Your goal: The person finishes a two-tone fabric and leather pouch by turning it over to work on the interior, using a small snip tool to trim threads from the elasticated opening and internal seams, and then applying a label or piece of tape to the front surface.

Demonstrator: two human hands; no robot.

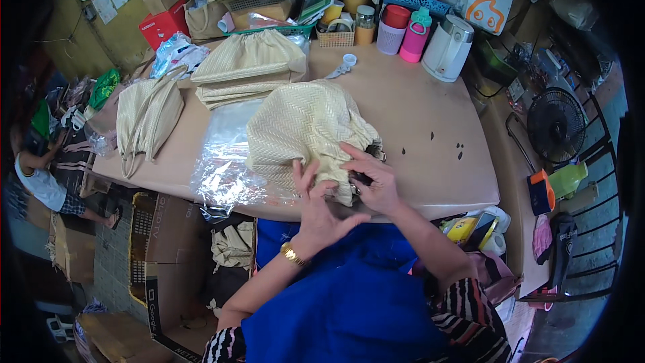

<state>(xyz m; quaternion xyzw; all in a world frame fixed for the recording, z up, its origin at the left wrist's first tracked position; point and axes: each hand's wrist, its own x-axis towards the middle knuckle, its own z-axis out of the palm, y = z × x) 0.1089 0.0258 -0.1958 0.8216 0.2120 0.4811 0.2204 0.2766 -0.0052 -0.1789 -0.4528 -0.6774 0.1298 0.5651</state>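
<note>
A cream woven bag [299, 128] lies on the tan table [430, 114], partly over a clear plastic sheet [222, 161]. My right hand [373, 178] grips the bag's gathered lower edge near a dark clasp. My left hand [316, 205], with a gold watch at the wrist, presses against the same edge with its fingers spread. More cream bags sit behind: a folded stack [248, 67] at the table's back and another pile [148, 117] at the left end.
A white kettle [447, 47], a pink bottle [415, 35], baskets and boxes crowd the table's back. Scissors [342, 67] lie behind the bag. A black fan [556, 124] stands right. Cardboard boxes [158, 262] sit on the floor left, where a person [40, 181] crouches.
</note>
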